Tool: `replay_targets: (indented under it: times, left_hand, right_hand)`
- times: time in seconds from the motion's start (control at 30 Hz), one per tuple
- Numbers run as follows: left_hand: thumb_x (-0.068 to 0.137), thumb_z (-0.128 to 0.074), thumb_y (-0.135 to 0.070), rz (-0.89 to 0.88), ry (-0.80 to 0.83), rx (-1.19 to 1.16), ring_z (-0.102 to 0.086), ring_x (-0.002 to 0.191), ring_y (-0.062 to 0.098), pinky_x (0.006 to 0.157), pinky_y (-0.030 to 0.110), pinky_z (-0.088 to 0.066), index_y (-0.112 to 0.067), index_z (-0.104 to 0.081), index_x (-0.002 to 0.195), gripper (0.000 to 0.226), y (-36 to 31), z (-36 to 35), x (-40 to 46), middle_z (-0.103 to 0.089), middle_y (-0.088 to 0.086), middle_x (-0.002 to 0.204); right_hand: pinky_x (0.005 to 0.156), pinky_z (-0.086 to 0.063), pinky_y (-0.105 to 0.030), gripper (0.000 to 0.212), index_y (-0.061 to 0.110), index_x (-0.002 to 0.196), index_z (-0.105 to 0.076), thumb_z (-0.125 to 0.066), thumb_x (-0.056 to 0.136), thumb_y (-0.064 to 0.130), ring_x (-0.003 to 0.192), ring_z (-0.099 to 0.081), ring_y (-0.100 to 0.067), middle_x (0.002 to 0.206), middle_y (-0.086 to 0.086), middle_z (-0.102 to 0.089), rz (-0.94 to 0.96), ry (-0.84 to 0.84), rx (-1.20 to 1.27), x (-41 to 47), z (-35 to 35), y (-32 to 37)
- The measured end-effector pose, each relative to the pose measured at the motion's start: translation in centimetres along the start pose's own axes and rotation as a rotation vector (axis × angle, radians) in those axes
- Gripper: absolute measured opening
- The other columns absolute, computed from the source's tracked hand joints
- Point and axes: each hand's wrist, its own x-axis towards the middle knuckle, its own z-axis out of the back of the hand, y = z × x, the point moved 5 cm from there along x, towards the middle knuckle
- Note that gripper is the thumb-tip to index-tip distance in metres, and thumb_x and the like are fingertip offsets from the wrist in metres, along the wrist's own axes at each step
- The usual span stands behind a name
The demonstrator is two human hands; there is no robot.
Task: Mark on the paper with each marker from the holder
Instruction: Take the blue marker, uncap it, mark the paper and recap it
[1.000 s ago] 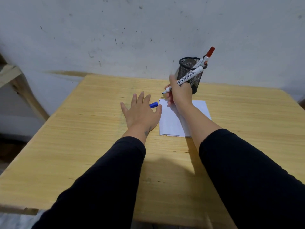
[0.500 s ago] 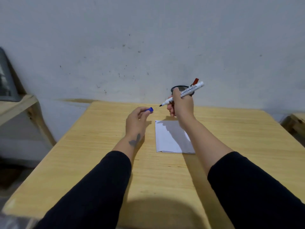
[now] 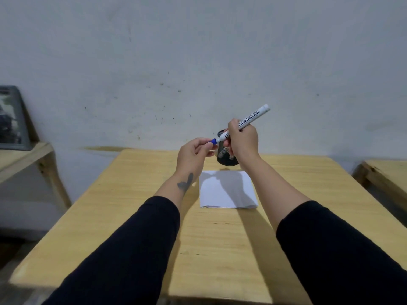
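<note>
My right hand (image 3: 242,140) grips a white marker (image 3: 253,116) by its barrel, raised above the table with its tip pointing left. My left hand (image 3: 193,154) pinches the blue cap (image 3: 213,141), which sits against the marker's tip. Both hands hover in front of the black mesh holder (image 3: 226,160), which they mostly hide; its contents cannot be seen. A folded white paper (image 3: 228,190) lies flat on the wooden table (image 3: 132,205), just below the hands.
A grey wall rises right behind the table. A wooden shelf (image 3: 24,157) with a dark framed object (image 3: 12,119) stands at the left. Another wooden surface (image 3: 387,172) shows at the right edge.
My left hand picked the blue cap off the table and brought it up to the marker's tip. My right hand lifted the marker. The camera tilted upward.
</note>
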Motion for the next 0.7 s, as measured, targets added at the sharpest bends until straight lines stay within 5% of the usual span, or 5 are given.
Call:
replay_targets:
  times: [0.23, 0.33, 0.47, 0.57, 0.7]
  left_hand:
    - [0.09, -0.061, -0.007, -0.038, 0.017, 0.065, -0.067, 0.068, 0.007, 0.075, 0.019, -0.052, -0.01, -0.069, 0.093, 0.009, -0.7, -1.2, -0.6, -0.071, -0.001, 0.075]
    - [0.087, -0.063, -0.008, -0.102, -0.09, 0.179, -0.067, 0.072, 0.008, 0.072, 0.013, -0.05, -0.016, -0.07, 0.089, 0.011, -0.8, -1.2, -0.8, -0.07, -0.005, 0.072]
    - [0.086, -0.065, -0.009, -0.116, -0.093, 0.257, -0.067, 0.072, 0.009, 0.071, 0.015, -0.05, -0.015, -0.071, 0.089, 0.009, -0.5, -1.1, -0.8, -0.071, 0.0, 0.074]
    - [0.088, -0.063, -0.011, -0.061, -0.125, 0.298, -0.069, 0.075, 0.013, 0.074, 0.02, -0.052, -0.014, -0.07, 0.089, 0.008, 0.1, -0.2, 0.0, -0.074, 0.005, 0.08]
    - [0.088, -0.061, -0.013, -0.016, -0.119, 0.424, -0.07, 0.081, 0.019, 0.078, 0.031, -0.053, -0.019, -0.069, 0.084, 0.011, 0.6, 0.4, 0.9, -0.073, 0.001, 0.079]
  right_hand:
    - [0.033, -0.028, -0.015, 0.034, 0.008, 0.061, -0.052, -0.044, 0.091, 0.022, 0.025, -0.035, -0.01, 0.044, -0.005, -0.048, -0.066, -0.01, 0.07, -0.3, 0.2, -1.0]
    - [0.034, -0.025, -0.015, 0.03, 0.009, 0.061, -0.05, -0.044, 0.089, 0.018, 0.024, -0.031, -0.011, 0.044, -0.005, -0.045, -0.135, -0.033, 0.128, -0.5, 0.0, -1.5]
    - [0.032, -0.03, -0.014, 0.021, 0.003, 0.085, -0.057, -0.047, 0.09, 0.022, 0.03, -0.038, -0.016, 0.051, -0.009, -0.052, -0.211, -0.014, 0.104, -0.1, 0.1, -2.8]
    - [0.057, -0.053, -0.031, 0.043, 0.01, 0.114, -0.041, -0.061, 0.087, 0.038, 0.061, -0.058, -0.021, 0.09, -0.009, -0.062, -0.197, -0.082, -0.052, 0.7, 1.1, -3.2]
    - [0.075, -0.041, -0.034, 0.061, 0.022, 0.134, -0.035, -0.069, 0.084, 0.032, 0.092, -0.053, -0.026, 0.131, -0.005, -0.035, 0.122, -0.059, -0.521, 0.6, 2.4, -1.8]
